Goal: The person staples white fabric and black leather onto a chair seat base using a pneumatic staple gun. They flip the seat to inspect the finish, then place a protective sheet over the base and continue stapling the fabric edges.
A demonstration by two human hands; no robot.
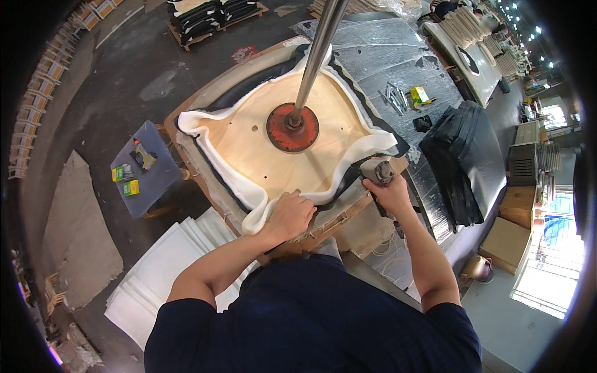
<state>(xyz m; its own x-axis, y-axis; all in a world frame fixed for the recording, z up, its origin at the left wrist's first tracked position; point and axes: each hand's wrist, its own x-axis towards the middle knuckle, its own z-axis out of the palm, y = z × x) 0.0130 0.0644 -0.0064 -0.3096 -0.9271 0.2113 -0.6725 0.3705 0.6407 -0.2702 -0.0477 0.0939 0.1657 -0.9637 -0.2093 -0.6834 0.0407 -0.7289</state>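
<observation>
With left grip (289,214) closed on padding (367,147) and right grip (390,191) around a tool (377,170), a pole (315,62) (red-footed) blocks the board's (242,149) middle, black sheets (463,165) lying rightward.

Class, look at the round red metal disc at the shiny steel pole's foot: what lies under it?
Under the disc lies a pale wooden panel, its face showing around it, with small holes. The patch directly beneath is covered, so any holes there cannot be seen.

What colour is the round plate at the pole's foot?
The round plate is orange-red; head view.
</observation>
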